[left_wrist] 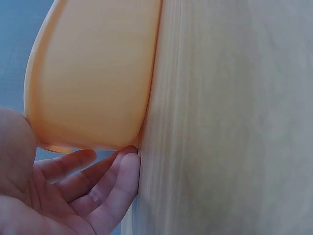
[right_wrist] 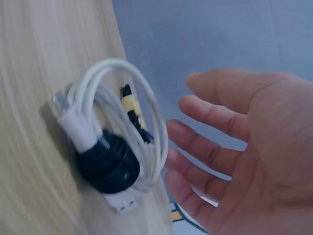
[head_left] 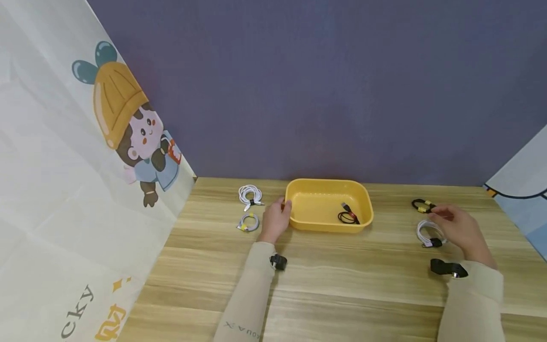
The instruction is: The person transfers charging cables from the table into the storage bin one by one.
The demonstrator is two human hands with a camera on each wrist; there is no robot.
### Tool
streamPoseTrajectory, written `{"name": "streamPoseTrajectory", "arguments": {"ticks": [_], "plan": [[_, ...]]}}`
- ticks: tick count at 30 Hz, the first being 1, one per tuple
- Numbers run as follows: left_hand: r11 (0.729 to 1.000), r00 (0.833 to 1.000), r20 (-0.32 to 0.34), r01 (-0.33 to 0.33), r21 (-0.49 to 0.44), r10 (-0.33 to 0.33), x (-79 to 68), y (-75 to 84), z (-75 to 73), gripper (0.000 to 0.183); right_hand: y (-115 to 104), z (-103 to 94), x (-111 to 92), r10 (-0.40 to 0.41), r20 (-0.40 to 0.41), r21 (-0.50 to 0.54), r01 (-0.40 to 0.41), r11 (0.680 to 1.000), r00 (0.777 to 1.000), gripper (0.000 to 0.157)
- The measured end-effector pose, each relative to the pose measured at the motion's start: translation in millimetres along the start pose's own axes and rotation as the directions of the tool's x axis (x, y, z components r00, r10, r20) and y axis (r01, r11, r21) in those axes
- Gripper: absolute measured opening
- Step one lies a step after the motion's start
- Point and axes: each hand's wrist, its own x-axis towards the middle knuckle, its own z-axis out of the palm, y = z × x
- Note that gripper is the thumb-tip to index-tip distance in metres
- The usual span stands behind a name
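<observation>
A yellow plastic basket (head_left: 329, 228) stands on the wooden table, with a coiled black USB cable (head_left: 349, 217) inside it. My left hand (head_left: 275, 219) grips the basket's left end, thumb at the rim and fingers against the outer wall (left_wrist: 93, 98). Over at the right, my right hand (head_left: 463, 230) hovers with fingers spread and loosely bent, holding nothing. Beside those fingers lies a coiled white cable (right_wrist: 159, 122) with a black strap (right_wrist: 107, 164). Just behind it is a coiled black cable (head_left: 420, 205) with a yellow strap, partly hidden in the right wrist view.
Left of the basket lie a coiled white cable (head_left: 250, 194) with a black tie and a grey coiled cable (head_left: 249, 222) with yellow ties. A dark blue panel (head_left: 325, 95) rises at the table's back edge. White printed sheet (head_left: 42, 166) hangs on the left.
</observation>
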Motion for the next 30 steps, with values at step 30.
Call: {"name": "streamPoseTrajectory", "arguments": {"ticks": [30], "plan": [[1.0,1.0,0.017,-0.005,-0.009,0.005,-8.1,-3.1,-6.5,0.041,27,-1.1,-22,0.135,0.14,0.005,-0.137,0.991,0.981,0.055]]}}
